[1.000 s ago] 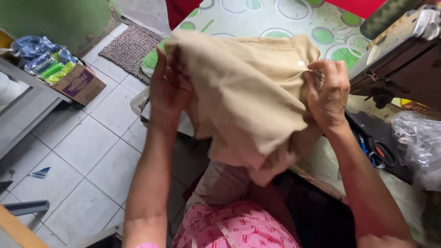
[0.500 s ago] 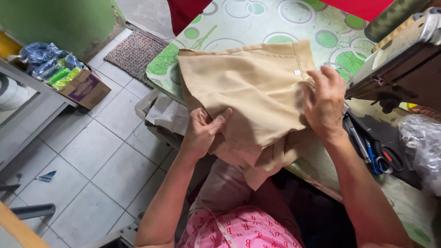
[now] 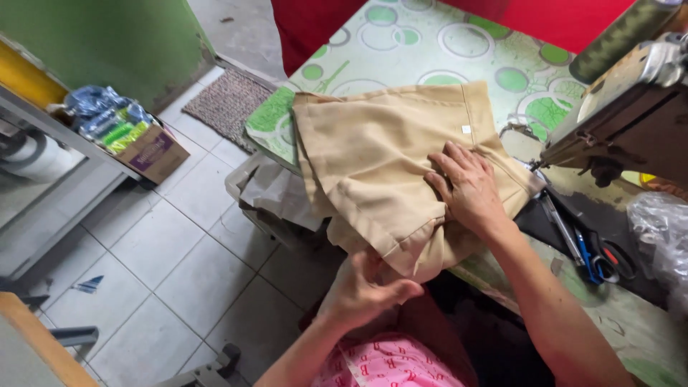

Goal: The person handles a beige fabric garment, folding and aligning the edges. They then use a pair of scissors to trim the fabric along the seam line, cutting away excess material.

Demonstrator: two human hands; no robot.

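A beige garment lies folded on a table covered with a green-circle cloth; part of it hangs over the near edge. My right hand presses flat on top of the garment near its right side, fingers spread. My left hand is below the table edge, pinching the hanging lower hem of the garment between thumb and fingers.
A sewing machine stands at the right, with blue-handled scissors beside it. A cardboard box of coloured packets sits on a shelf at left. Red fabric hangs behind the table; a mat lies on the tiled floor.
The garment went from held up in both hands to laid down on the table. My left hand dropped to the hanging hem; my right hand now presses on top.
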